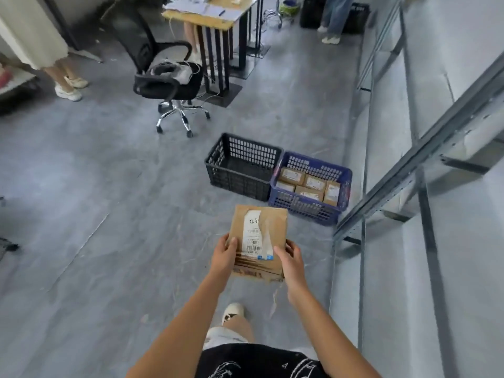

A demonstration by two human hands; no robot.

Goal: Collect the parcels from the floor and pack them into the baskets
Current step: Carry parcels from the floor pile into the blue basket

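Both arms reach forward; left hand [224, 255] and right hand [291, 259] grip a parcel [259, 241] by its sides, fingers curled round the edges, above the floor [109, 214].

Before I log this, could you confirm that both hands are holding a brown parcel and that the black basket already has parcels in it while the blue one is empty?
Not quite: the baskets are swapped. The head view shows the blue basket holding several parcels, while the black basket is empty. The rest stands: the left hand and right hand hold a brown parcel.
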